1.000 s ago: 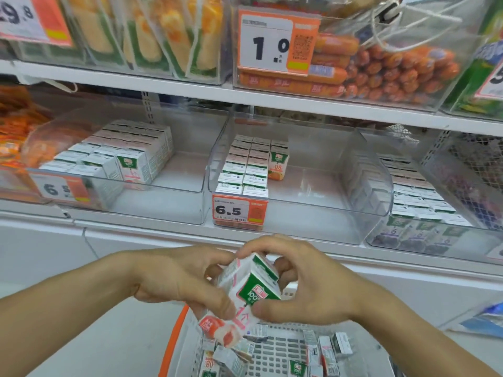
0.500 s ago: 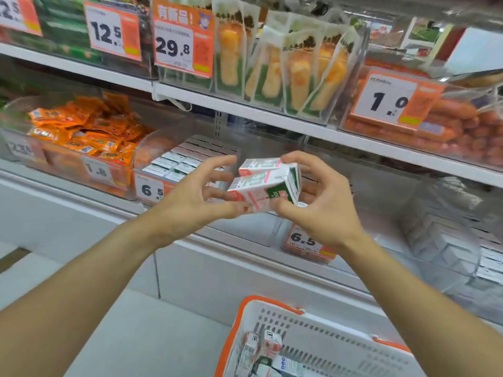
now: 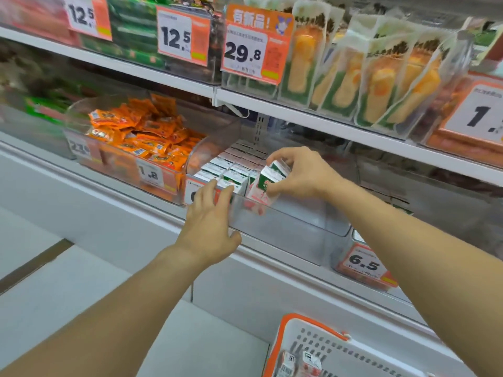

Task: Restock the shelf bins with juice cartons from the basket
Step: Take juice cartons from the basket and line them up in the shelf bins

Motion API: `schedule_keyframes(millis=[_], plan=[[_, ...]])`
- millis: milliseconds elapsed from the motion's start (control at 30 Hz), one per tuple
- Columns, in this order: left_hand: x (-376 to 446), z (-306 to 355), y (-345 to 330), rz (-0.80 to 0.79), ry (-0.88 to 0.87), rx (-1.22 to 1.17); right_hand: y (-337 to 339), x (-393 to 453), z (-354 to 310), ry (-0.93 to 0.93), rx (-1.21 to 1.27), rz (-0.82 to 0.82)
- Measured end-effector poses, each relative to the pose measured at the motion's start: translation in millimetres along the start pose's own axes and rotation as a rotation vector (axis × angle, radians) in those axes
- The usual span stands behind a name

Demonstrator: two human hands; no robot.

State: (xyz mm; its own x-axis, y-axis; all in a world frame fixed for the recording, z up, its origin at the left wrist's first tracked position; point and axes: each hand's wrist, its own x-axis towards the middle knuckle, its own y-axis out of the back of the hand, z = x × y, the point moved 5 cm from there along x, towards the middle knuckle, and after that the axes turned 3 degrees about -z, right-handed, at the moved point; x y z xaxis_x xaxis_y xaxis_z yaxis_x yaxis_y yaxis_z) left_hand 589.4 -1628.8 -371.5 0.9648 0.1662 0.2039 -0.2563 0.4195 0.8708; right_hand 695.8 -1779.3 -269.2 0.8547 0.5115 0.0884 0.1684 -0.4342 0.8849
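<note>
- My right hand [image 3: 296, 172] reaches into the clear bin [image 3: 285, 227], fingers curled round juice cartons [image 3: 268, 178].
- My left hand [image 3: 211, 213] lies spread on the bin's front rim, grasping nothing.

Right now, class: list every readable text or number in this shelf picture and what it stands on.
"12.5": far-left upper tag
"12.5": second upper tag
"29.8": orange new-product tag
"1.": cut-off right tag
"1.8": snack bin tag
"6.5": lower right tag
Carton print, small print: too blurred.
</note>
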Motion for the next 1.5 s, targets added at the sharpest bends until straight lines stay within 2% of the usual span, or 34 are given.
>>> schedule_keyframes(millis=[200,367,500,700,867,1000,1067,1133,1200,1267,1333,1500], plan=[[0,-1,-6,-0.021,-0.015,-0.079,-31,31,-6,-0.079,0.022,-0.175],[0,1,-4,0.008,-0.009,-0.082,-51,31,10,-0.147,0.106,-0.121],[0,2,-4,0.017,-0.006,-0.087,-61,26,26,-0.217,0.47,-0.14],[-1,3,-3,0.032,0.002,-0.074,-64,20,44,-0.253,0.364,0.083],[-2,9,-5,0.019,0.039,-0.09,-68,16,40,-0.325,0.536,0.062],[-6,3,-3,0.015,0.0,-0.056,-42,1,38,-0.28,0.483,0.051],[-12,-1,1,0.023,-0.025,-0.055,-16,-27,37,-0.204,0.48,0.148],[-18,2,11,0.106,-0.067,-0.103,4,-72,34,-0.103,0.521,0.236],[-26,15,17,0.158,-0.124,-0.178,6,-124,39,-0.028,0.608,0.246],[-35,34,8,0.042,-0.156,-0.241,-11,-171,58,-0.048,0.664,0.204],[-52,58,-19,-0.178,-0.192,-0.228,-43,-206,89,-0.143,0.712,0.122],[-122,99,-112,-0.666,-0.257,-0.131,-151,-267,196,-0.487,0.651,-0.272]])
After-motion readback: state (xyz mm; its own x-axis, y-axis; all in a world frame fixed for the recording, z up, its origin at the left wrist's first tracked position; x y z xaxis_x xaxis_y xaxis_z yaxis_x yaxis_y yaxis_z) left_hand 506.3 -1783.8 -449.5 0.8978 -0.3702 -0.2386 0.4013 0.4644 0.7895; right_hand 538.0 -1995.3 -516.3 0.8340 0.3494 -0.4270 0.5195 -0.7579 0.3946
